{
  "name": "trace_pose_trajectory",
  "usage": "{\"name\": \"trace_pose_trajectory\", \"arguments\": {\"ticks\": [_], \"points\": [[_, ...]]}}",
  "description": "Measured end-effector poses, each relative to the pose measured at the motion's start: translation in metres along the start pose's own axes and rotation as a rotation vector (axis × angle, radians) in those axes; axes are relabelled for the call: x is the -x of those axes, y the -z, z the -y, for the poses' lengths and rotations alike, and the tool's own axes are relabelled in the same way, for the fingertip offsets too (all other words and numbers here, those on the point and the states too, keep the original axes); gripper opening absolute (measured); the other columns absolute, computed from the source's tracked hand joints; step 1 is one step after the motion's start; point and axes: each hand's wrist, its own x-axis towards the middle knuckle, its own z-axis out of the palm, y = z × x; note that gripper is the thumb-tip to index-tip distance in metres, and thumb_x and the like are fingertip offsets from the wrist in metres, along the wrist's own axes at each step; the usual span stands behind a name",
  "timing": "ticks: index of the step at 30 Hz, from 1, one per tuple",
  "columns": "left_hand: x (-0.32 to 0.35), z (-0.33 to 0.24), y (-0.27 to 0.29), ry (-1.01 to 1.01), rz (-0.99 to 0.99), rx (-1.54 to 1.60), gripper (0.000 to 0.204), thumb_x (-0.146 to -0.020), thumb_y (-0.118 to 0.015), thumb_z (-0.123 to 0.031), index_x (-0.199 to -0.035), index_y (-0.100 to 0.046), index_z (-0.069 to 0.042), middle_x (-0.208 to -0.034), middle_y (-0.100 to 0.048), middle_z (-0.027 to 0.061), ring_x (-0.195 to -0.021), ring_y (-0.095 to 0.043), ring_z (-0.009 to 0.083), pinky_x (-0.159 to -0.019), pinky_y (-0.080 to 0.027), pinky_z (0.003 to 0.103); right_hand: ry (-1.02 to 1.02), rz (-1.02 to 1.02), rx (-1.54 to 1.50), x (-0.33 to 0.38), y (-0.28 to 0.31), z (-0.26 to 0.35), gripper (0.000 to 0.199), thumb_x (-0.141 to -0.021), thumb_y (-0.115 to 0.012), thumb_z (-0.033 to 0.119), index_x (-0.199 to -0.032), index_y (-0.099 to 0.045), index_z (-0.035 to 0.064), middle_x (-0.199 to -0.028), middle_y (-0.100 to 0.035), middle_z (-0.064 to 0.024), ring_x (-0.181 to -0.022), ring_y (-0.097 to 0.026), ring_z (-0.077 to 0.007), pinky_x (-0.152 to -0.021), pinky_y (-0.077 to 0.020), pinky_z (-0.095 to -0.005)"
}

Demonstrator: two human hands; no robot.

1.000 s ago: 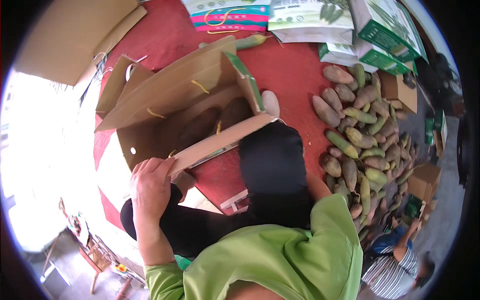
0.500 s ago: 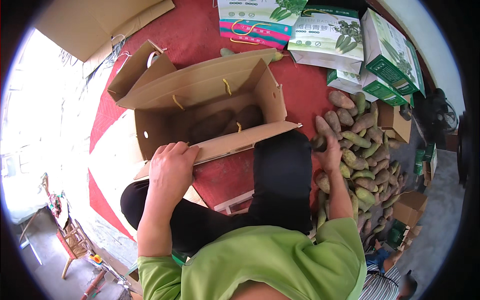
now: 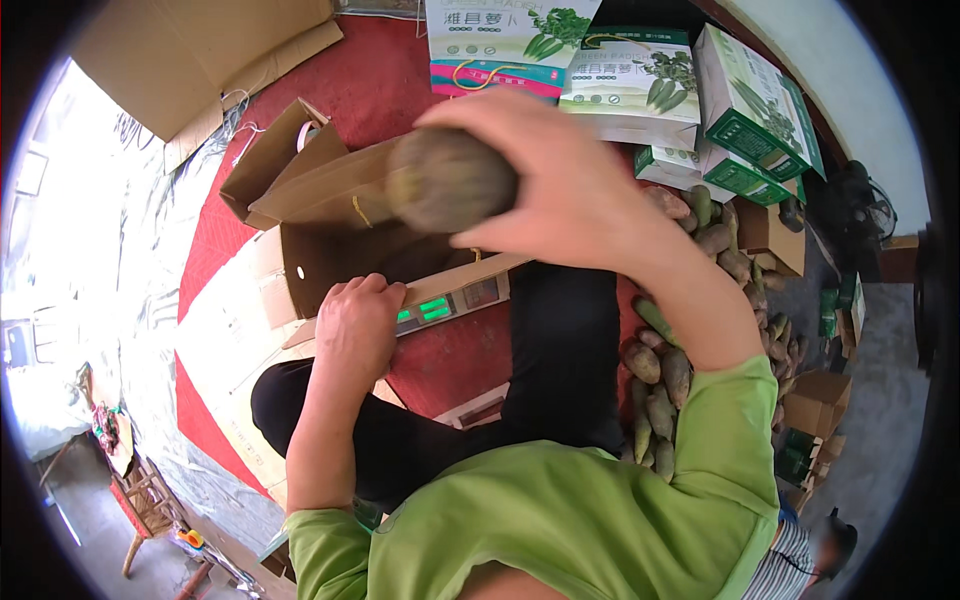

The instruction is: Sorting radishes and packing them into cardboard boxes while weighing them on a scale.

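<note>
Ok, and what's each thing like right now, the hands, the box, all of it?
Cardboard box: open.
Held radish: raised, blurry.
Right hand: gripping that radish.
Left hand: holding the box's near edge.
Radish pile: loose, partly hidden.
Digital display: lit green.
Printed cartons: grouped, some stacked.

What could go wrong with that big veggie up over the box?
The vegetable is held only by the right hand, so it might slip and drop, maybe bumping the cardboard box. And the left hand is on the near flap, so its fingers might get knocked.
</note>
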Motion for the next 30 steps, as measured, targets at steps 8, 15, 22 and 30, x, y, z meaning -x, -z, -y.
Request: {"name": "trace_pose_trajectory", "arguments": {"ticks": [8,15,22,30], "points": [[-0.004,-0.007,0.007,-0.056,0.018,0.001,0.033,-0.061,-0.068,-0.006,-0.094,-0.067,-0.010,-0.081,-0.059,0.0073,-0.085,-0.061,0.0252,-0.079,-0.047,0.036,-0.180,0.656,0.177,-0.051,-0.150,-0.023,0.048,-0.059,-0.074,0.016,-0.106,-0.062,0.0099,-0.106,-0.063,-0.0128,-0.103,-0.061,-0.0312,-0.082,-0.0498,-0.0442],[-0.005,-0.008,0.000,-0.078,-0.047,0.033,0.022,-0.078,-0.056,-0.006,-0.096,-0.069,-0.007,-0.076,-0.058,0.0109,-0.079,-0.060,0.0284,-0.072,-0.046,0.040,-0.174,0.678,0.112,-0.065,-0.183,-0.028,0.040,-0.066,-0.077,0.027,-0.101,-0.069,0.0102,-0.105,-0.068,-0.0112,-0.104,-0.063,-0.0267,-0.086,-0.0515,-0.0418],[-0.004,-0.010,0.000,-0.005,-0.032,0.079,0.017,-0.082,-0.060,-0.007,-0.096,-0.069,-0.005,-0.078,-0.058,0.0136,-0.074,-0.058,0.0333,-0.067,-0.046,0.042,-0.104,-0.136,-0.198,0.010,-0.057,-0.012,0.032,-0.077,-0.068,0.025,-0.103,-0.065,0.0079,-0.093,-0.068,-0.0123,-0.087,-0.066,-0.0302,-0.078,-0.0514,-0.0421],[-0.010,-0.013,0.005,-0.055,0.006,0.131,0.020,-0.082,-0.057,0.000,-0.100,-0.065,0.000,-0.081,-0.057,0.0168,-0.075,-0.057,0.0345,-0.066,-0.044,0.043,-0.955,-0.354,-0.014,0.277,-0.044,-0.106,0.027,-0.078,-0.066,0.013,-0.104,-0.064,0.0069,-0.099,-0.066,-0.0135,-0.094,-0.063,-0.0313,-0.080,-0.0505,-0.0388]]}}
